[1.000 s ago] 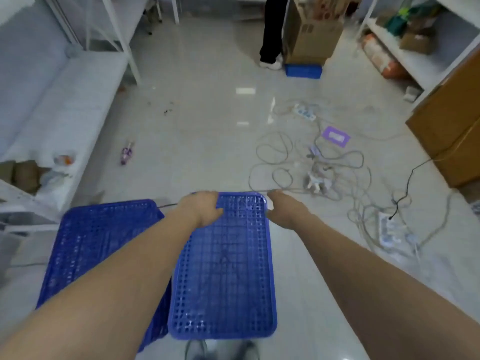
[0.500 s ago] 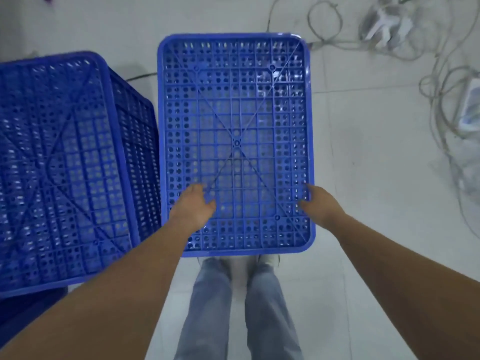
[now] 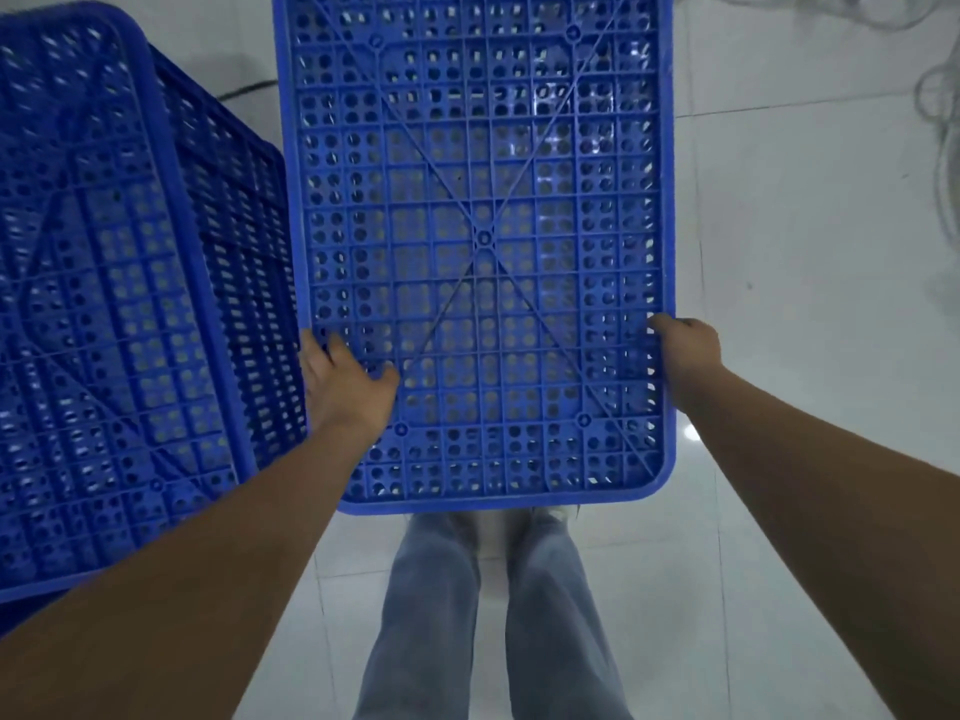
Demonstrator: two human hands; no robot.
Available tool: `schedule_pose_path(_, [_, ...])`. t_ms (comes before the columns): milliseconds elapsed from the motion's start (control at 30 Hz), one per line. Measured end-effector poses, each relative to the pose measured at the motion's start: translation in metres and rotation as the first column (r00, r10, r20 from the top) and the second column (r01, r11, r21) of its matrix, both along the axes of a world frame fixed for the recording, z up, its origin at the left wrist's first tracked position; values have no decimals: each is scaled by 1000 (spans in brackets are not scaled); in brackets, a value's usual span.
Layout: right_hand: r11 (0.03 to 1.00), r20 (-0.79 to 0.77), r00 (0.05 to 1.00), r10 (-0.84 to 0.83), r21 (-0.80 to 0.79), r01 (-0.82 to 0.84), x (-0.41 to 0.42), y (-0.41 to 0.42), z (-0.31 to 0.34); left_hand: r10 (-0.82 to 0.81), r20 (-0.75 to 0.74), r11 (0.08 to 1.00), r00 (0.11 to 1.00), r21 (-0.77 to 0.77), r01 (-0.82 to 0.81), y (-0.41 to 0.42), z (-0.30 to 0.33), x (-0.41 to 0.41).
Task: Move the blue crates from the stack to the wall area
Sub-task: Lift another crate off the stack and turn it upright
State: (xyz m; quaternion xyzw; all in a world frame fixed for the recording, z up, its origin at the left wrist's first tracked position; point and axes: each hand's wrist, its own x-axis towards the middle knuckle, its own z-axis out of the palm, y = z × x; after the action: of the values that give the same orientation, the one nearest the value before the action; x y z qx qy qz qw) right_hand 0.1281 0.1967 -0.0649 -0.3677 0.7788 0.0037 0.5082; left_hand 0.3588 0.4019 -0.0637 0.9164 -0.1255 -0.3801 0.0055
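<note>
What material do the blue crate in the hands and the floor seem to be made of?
Blue crate: likely moulded plastic, slightly glossy, given its uniform colour, perforated grid and thin ribs. Floor: apparently polished pale tile, since it shows grout lines and reflections.

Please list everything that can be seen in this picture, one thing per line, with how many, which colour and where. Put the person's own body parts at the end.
held crate: 1, blue, centre, upside down, gripped at both long sides
crate stack: 1 stack, blue, left, upside down; number of crates cannot be told
cables: a tangle, pale grey, top right on the floor
dark cable: 1, black, floor between the crates, top
floor: white glossy tiles, all around
left hand: 1, on the held crate's left edge
right hand: 1, on its right edge
legs: 2, in light blue jeans, bottom centre
</note>
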Motion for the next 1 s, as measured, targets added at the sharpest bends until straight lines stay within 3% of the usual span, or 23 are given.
schedule_pose_path(67, [999,-31,998,51,-1,-51,-3,-5,4,5,-3,1000,1000,12,-5,-1,3,-3])
schedule_pose_path(200, [950,-83,946,312,-4,-314,-10,-10,4,24,-35,999,999,42,-22,-4,10,0])
schedule_pose_path(367, [861,-176,867,466,-135,-490,-15,-12,17,59,-141,998,988,16,-57,1,19,13])
schedule_pose_path(500, [826,-194,872,450,-280,-489,-20,-14,42,149,-242,987,959,-20,-158,-2,23,13])
schedule_pose_path(867, [725,-145,903,404,-551,-413,-29,4,107,242,-464,970,852,117,-211,-25,22,-12])
schedule_pose_path(933, [734,-124,918,378,-563,-379,-27,16,119,298,-522,952,799,99,-290,-32,24,-20])
schedule_pose_path(1000, [745,-95,930,355,-572,-343,-22,31,129,433,-552,879,713,85,-468,-41,26,-30])
